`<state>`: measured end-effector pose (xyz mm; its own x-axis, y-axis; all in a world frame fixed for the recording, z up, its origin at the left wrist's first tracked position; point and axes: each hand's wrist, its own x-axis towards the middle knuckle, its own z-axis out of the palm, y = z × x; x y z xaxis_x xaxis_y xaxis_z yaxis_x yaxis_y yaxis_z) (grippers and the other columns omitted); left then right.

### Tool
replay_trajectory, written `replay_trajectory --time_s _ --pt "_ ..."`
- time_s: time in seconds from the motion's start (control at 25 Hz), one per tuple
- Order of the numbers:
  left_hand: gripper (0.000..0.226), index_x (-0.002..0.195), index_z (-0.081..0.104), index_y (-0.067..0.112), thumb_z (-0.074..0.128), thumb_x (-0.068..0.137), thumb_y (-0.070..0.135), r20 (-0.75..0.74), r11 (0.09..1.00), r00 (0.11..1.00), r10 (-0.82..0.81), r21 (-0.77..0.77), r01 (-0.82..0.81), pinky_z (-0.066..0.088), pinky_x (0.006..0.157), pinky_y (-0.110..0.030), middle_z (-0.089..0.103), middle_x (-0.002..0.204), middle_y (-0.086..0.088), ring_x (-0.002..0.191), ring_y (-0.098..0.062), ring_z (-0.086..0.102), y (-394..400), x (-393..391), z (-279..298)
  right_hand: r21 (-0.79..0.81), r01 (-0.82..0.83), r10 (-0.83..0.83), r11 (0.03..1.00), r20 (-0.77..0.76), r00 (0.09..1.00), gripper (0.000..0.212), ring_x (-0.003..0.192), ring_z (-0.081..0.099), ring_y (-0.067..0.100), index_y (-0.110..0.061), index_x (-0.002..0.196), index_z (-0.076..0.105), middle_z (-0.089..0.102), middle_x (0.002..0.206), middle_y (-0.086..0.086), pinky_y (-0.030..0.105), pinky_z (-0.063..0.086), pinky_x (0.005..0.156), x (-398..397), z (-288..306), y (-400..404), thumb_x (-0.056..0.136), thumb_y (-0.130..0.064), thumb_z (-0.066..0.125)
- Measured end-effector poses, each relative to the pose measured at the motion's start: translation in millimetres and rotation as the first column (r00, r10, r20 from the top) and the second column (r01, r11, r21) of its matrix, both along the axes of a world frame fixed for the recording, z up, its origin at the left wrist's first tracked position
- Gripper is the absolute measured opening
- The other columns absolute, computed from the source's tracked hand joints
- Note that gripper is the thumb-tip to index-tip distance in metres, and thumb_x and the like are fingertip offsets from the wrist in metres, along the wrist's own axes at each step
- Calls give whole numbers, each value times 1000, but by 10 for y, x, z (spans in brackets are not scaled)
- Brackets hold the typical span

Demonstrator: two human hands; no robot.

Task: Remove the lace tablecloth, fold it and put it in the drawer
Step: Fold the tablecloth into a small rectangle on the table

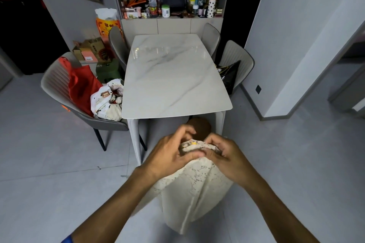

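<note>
The cream lace tablecloth (192, 189) hangs in front of me, off the table, gathered at its top edge and draping down toward the floor. My left hand (169, 154) pinches that top edge from the left. My right hand (223, 154) grips the same bunched edge from the right, the two hands almost touching. The white marble table (173, 77) stands bare just beyond my hands. No drawer can be made out for certain.
Grey chairs surround the table; the left one (59, 85) holds a red bag (83, 87) and crumpled cloths (108, 100), the right one (237, 59) a black bag. A cluttered shelf above cabinet fronts (171, 25) backs the table. A brown round stool (199, 126) sits under the near edge.
</note>
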<state>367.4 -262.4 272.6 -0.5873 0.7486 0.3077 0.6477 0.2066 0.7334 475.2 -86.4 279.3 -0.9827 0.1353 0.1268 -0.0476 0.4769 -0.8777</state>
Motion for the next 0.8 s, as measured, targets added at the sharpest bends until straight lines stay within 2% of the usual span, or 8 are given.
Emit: replay_trajectory --time_s 0.08,0.12,0.24,0.32,0.44,0.6,0.72,0.8 --pt "55 109 48 49 78 65 63 182 969 983 -36 -234 79 52 70 -20 65 96 24 84 0 63 -255 -147 -174 -125 85 -83 988 15 996 15 63 49 12 -16 80 58 55 71 16 27 40 56 6 -8 56 92 -20 65" --pt "50 105 53 51 81 64 57 245 931 967 -71 -331 152 53 70 -21 66 94 26 85 1 64 -382 -188 -300 -181 125 -124 975 19 992 16 65 50 14 -15 78 58 55 73 20 27 40 57 -1 -5 76 91 -19 66" --pt "23 86 72 42 85 68 33 488 914 872 -25 -342 217 53 67 -17 74 86 25 81 2 70 -724 -223 -765 -303 168 -171 938 14 985 19 67 48 22 -3 77 59 51 75 32 31 39 61 -63 -19 52 91 -15 65" --pt "25 87 76 34 86 64 33 600 916 793 104 -369 159 56 71 -23 76 87 19 84 -5 71 -905 -251 -1007 -318 162 -166 934 14 986 20 66 46 20 -1 76 59 50 70 26 29 38 62 -82 -34 16 91 -13 65" --pt "29 84 74 30 86 58 33 625 884 754 203 -448 134 50 65 -21 72 77 15 76 -7 67 -1194 -409 -1193 -289 156 -148 945 48 988 16 67 49 19 -6 77 61 55 71 21 27 41 62 -83 -82 26 91 -14 64" --pt "33 75 65 10 87 65 33 701 960 667 253 -265 -86 42 66 -22 62 71 -1 70 -13 57 -1607 -639 -1235 -251 198 -131 948 260 957 16 72 52 24 -5 81 62 56 76 23 33 42 67 -105 -213 158 91 -17 64" --pt "32 92 70 3 84 74 25 818 975 552 162 -46 -217 53 81 -27 73 94 -17 87 -22 69 -1636 -673 -1230 -323 257 -122 911 383 916 16 74 49 22 -7 72 59 53 70 8 34 36 70 -78 -319 210 85 -14 65" --pt "31 105 69 -1 76 78 13 872 959 484 79 66 -275 57 86 -30 72 107 -24 94 -27 71 -1492 -638 -1163 -333 290 -105 897 477 873 13 72 50 23 -12 66 59 53 68 7 36 33 69 -61 -358 225 73 -21 66"
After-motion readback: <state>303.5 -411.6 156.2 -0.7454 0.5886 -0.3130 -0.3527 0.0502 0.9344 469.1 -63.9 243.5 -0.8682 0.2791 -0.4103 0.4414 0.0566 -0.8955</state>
